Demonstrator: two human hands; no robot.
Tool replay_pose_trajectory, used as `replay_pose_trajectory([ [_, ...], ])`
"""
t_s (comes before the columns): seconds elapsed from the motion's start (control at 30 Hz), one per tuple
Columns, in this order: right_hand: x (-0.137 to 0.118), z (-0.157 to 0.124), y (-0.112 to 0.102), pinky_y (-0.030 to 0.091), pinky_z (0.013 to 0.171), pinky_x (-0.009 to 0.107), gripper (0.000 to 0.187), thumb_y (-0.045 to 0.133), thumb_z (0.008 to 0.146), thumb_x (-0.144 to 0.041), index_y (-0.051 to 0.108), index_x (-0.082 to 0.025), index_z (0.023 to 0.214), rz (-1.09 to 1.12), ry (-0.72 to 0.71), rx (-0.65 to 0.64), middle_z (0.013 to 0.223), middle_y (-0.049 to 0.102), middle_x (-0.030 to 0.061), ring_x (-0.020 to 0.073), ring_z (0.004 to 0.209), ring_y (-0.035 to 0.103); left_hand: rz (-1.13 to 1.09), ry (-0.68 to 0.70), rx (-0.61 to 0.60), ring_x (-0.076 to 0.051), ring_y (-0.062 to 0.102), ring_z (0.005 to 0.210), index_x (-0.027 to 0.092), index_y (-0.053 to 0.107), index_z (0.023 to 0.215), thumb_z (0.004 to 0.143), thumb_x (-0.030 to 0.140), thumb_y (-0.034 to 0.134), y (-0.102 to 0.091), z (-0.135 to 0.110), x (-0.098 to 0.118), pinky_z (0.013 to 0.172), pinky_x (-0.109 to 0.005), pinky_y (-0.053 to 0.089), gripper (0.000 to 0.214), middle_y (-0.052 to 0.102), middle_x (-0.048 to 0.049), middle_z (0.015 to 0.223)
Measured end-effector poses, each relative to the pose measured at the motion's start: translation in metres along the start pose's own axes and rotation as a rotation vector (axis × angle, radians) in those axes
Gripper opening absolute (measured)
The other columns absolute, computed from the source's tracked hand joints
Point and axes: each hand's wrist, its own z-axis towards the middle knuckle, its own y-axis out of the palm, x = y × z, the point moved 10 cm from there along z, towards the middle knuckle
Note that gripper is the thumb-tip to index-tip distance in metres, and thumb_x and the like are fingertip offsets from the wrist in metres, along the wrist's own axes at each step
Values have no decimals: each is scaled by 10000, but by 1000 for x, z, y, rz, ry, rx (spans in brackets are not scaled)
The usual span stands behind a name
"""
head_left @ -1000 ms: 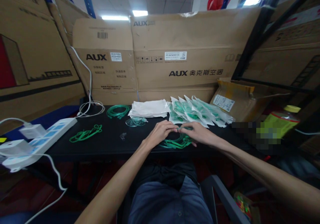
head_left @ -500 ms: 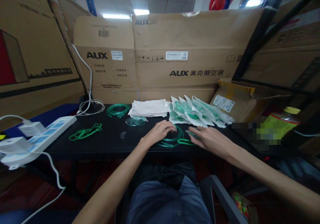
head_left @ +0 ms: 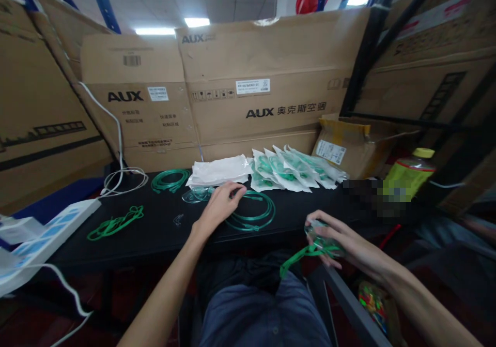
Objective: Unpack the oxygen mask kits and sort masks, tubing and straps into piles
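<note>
My right hand point(head_left: 333, 238) is closed around a clear plastic oxygen mask point(head_left: 320, 231), held off the table's front edge. A green elastic strap point(head_left: 296, 258) hangs from the mask toward my lap. My left hand point(head_left: 221, 202) is over the black table, beside a coil of green tubing point(head_left: 267, 215). Its fingers are curled in toward the thumb; whatever is between them, if anything, is hidden. Just left of that hand lie clear plastic mask pieces point(head_left: 191, 195), partly covered by it.
White packets point(head_left: 217, 170) and clear-fronted pouches with green contents point(head_left: 287, 171) lie at the back. To the left are another tubing coil point(head_left: 170, 180), green straps point(head_left: 116, 224), a small clear piece point(head_left: 177, 220) and a power strip point(head_left: 62, 238). A bottle point(head_left: 408, 176) stands right.
My right hand has lifted the mask and strap off the table, bringing them right and toward me. My left hand has shifted left along the tubing coil. The whole view has swung slightly.
</note>
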Motion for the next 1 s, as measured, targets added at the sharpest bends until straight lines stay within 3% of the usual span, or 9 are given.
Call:
replay_pose_trajectory([
  [0.1,15,1,19,352,378,152,264,614,922,-347,431,-245,1082,32,43,-59,813,645,-16,109,494,609,165,-195,-45,-351,649,1105,118,681,1169,936,509,575,-1,-7,-29,987,-459,463,468,699,-196,1156],
  [0.2,23,7,35,349,373,138,259,594,876,-245,397,-252,1044,57,54,-123,803,638,-39,100,491,608,270,-287,-132,-414,658,1077,75,697,1093,863,524,658,8,-11,-43,934,-494,481,506,705,-249,1089],
  [0.37,31,18,48,406,378,151,231,534,838,-187,378,-255,994,35,38,-156,804,634,-48,119,519,641,306,-279,-245,-283,727,896,147,709,1069,889,308,635,16,-6,-39,866,-368,515,253,749,-142,1042],
  [0.47,37,18,49,409,365,152,207,534,842,-210,387,-255,980,44,62,-141,783,629,-55,120,502,635,295,-237,-301,-185,716,686,188,719,1076,879,229,619,15,-5,-33,772,-298,524,225,758,-78,1032],
  [0.53,41,16,49,412,363,152,224,544,838,-214,425,-254,1024,43,93,-127,767,623,-60,108,474,616,287,-189,-325,-166,706,662,213,722,1100,878,198,603,14,-5,-29,745,-282,519,252,754,-58,1040],
  [0.63,44,15,48,432,371,162,266,587,848,-268,521,-232,1104,20,126,-101,746,613,-54,98,449,598,288,-95,-330,-230,713,904,229,720,1137,871,163,597,16,-3,-24,842,-312,503,300,735,-74,1074],
  [0.7,46,17,47,432,368,167,271,620,883,-399,597,-192,1056,-7,132,-81,704,588,-47,88,423,575,286,-38,-325,-269,669,1044,228,716,1145,861,147,602,19,0,-22,921,-351,480,317,719,-87,1082],
  [0.83,59,24,41,410,350,177,550,585,877,-688,662,-149,957,-32,177,4,620,539,-50,74,367,524,237,89,-340,-269,637,1087,245,701,1159,882,153,581,25,2,-7,964,-366,468,316,700,-84,1103],
  [1.0,71,31,47,381,348,186,607,606,828,-747,617,-144,758,35,174,74,530,518,-41,80,365,492,147,258,-382,-233,642,1101,264,693,1205,942,190,563,28,-11,31,968,-326,470,303,672,-64,1192],
])
